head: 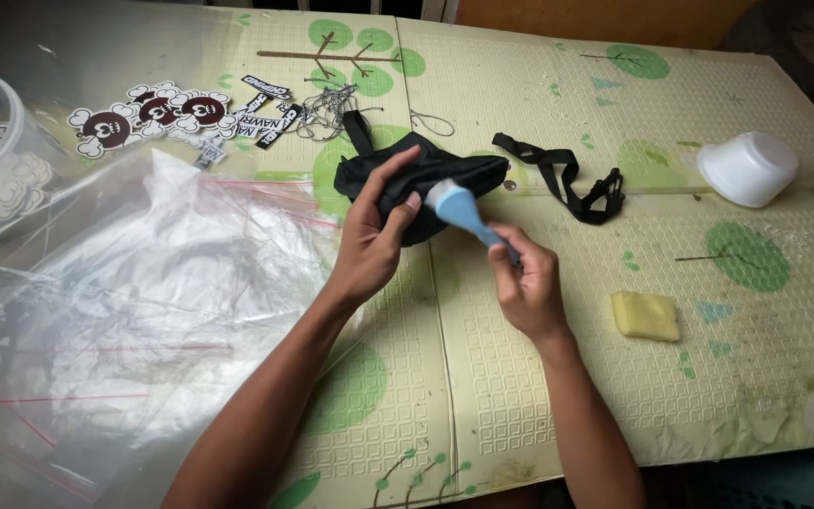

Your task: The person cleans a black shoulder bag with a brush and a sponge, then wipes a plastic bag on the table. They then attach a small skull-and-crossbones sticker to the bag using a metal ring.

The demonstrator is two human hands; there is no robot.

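1. Black fabric pouch (426, 184): soft, matte, crumpled; lies on the embossed pale-green foam mat (539, 396) near its centre seam, a strap running up behind it.
2. Left hand (376, 226): palm down, fingers curled over the pouch's left end, thumb on its front edge; closed in a grip on the fabric.
3. Right hand (525, 283): fist-like, fingers wrapped around the handle of a light-blue brush (459, 209); the brush's rounded head touches the pouch. Bristles hidden; handle end hidden in the fist.
4. Loose black webbing strap with buckle (572, 188): just right of the pouch.
5. Yellow sponge block (645, 316), upturned white plastic bowl (749, 168): right side, well apart.
6. Clear, creased plastic bags (124, 302): left, partly cut off.
7. Skull-shaped stickers (157, 113): top left; detail unclear.
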